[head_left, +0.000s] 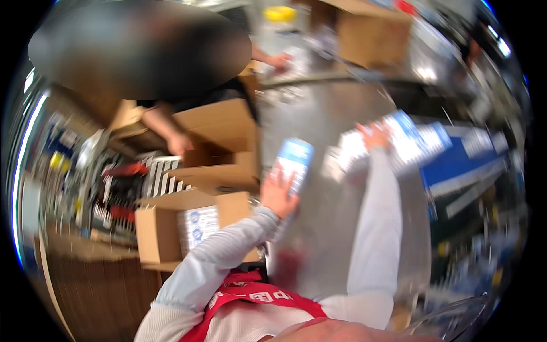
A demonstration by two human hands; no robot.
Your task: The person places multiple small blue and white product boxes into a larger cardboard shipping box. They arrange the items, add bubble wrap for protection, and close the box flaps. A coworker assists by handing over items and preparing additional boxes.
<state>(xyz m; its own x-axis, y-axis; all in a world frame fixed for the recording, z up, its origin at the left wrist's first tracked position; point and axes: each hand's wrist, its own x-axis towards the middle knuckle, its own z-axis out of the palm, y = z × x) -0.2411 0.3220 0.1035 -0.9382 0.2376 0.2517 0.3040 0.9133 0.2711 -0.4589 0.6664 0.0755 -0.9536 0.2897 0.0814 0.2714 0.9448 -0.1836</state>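
I see a blue-white box [297, 153] under my half-open left hand [278, 195] and blurred packages [403, 135] beneath my loosely spread right hand [375, 137], their grip unclear.

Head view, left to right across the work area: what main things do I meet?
Lower open cardboard box → left hand on a blue-and-white carton → right hand at blurred white-and-blue packs → blue container.

Packing workshop: metal worktable [327, 245], open cardboard cartons [233, 211], blue-and-white boxes [297, 153], co-worker's arm [161, 122].
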